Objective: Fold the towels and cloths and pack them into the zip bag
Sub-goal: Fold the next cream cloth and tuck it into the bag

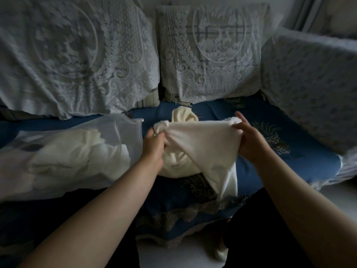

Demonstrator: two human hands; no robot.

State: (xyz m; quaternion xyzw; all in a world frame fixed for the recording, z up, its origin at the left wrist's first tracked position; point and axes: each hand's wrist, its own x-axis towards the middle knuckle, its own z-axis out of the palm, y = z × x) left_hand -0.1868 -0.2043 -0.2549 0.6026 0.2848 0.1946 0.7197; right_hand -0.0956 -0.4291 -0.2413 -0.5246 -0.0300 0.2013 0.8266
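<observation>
I hold a white cloth (204, 144) stretched between both hands above the blue sofa seat (260, 167). My left hand (154, 144) grips its left corner in a bunch. My right hand (247, 138) pinches its right corner, one finger sticking up. The cloth's lower end hangs down toward the seat's front edge. Behind and under it lies a crumpled cream towel (183, 117). To the left lies the translucent zip bag (119, 130), its mouth open toward the cloth, with pale cloths (77, 151) inside.
Lace-covered cushions (208, 55) line the sofa back, and a padded armrest (309, 84) rises on the right. A lace trim (185, 213) runs along the seat's front edge. My dark-clothed legs sit at the bottom.
</observation>
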